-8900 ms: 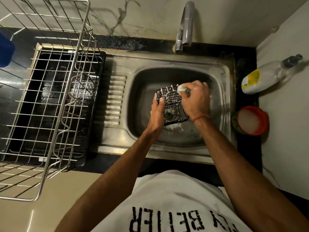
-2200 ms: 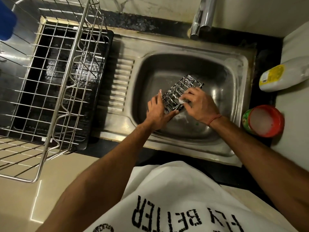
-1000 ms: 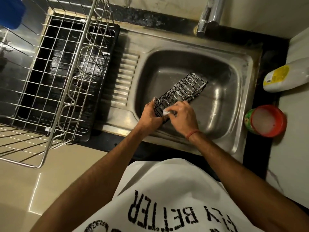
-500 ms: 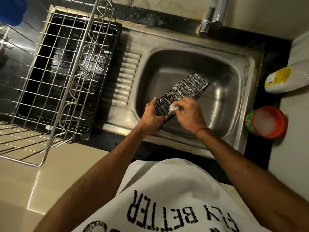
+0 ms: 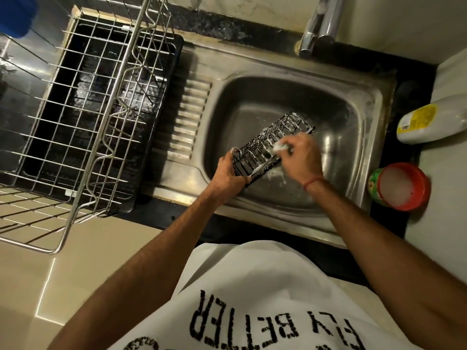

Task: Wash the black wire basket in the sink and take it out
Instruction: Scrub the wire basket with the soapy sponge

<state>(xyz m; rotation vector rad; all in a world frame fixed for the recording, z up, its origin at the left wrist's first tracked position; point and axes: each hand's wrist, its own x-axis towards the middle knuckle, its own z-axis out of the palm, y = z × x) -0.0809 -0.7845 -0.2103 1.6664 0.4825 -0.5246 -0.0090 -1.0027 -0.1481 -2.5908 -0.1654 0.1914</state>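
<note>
— Which step was in hand?

— Scrubbing; the black wire basket (image 5: 271, 145) lay tilted inside the sink (image 5: 374, 102), streaked with foam; the left hand (image 5: 228, 173) gripped its near end, fingers curled round the wires; the right hand (image 5: 302, 157) pinched a small soapy scrubber (image 5: 280, 147) against the basket's top.

— And next?

— By my judgement, a rinse under the tap (image 5: 319, 24), which ran dry; only then could it be lifted out.

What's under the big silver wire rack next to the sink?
Under the silver wire rack sits a black tray, wet and shiny through the wires. It rests beside the sink. What lies beneath the tray is covered and cannot be seen.
</note>
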